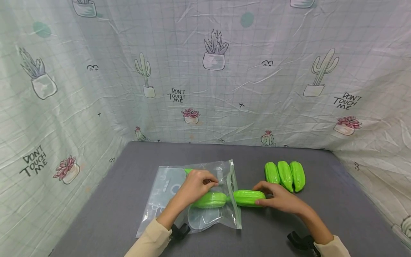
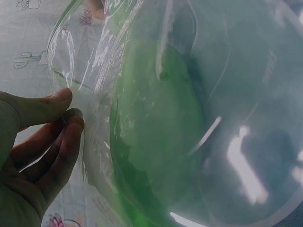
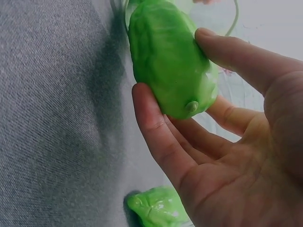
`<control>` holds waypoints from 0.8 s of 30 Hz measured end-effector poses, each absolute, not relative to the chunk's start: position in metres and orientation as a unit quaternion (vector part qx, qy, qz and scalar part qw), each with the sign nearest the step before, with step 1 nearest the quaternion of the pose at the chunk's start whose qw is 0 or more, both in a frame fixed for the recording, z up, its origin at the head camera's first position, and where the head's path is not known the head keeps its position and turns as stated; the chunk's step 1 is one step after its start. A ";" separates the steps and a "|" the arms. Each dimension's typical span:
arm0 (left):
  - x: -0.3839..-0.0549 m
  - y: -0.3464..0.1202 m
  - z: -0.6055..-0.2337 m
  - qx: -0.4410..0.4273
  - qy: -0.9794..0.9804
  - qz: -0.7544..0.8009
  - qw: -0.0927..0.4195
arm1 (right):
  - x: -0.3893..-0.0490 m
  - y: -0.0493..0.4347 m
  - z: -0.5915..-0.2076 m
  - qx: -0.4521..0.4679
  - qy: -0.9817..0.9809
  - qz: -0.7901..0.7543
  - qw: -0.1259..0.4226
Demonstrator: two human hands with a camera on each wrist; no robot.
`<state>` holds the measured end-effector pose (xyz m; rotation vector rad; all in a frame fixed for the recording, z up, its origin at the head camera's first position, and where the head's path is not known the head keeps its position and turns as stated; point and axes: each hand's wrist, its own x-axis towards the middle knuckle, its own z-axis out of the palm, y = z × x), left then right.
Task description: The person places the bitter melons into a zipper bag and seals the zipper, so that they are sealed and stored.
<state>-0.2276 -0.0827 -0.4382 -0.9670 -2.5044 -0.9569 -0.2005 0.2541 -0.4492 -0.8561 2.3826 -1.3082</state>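
Note:
A clear zip bag (image 1: 221, 169) lies on its side, its green-edged mouth facing right. Through its film shows a ridged green gourd (image 1: 210, 200), and a bit of another green piece (image 1: 188, 171) peeks out behind my left hand (image 1: 196, 184). That hand pinches the bag's film between thumb and fingertips, as the left wrist view shows. At the mouth, a second ridged gourd (image 1: 246, 197) points into the bag. My right hand (image 1: 282, 198) grips its outer end, thumb on one side and fingers on the other; a small stem nub (image 3: 191, 106) shows there.
Three more green gourds (image 1: 285, 175) lie side by side behind my right hand. Pale round prints (image 1: 203, 216) mark the bag. The grey cloth-covered table (image 1: 257, 235) ends at a cactus-patterned curtain (image 1: 244, 117) at the back and sides.

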 end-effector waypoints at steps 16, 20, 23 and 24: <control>-0.227 -0.082 -0.437 -0.335 -0.871 -0.329 0.143 | -0.201 0.247 -0.455 -0.298 0.838 -0.435 0.137; -0.227 -0.083 -0.436 -0.335 -0.872 -0.328 0.143 | -0.201 0.245 -0.456 -0.299 0.835 -0.439 0.144; -0.227 -0.083 -0.436 -0.335 -0.871 -0.330 0.142 | -0.201 0.244 -0.457 -0.298 0.834 -0.440 0.149; -0.227 -0.083 -0.436 -0.336 -0.871 -0.330 0.142 | -0.201 0.244 -0.457 -0.297 0.834 -0.440 0.150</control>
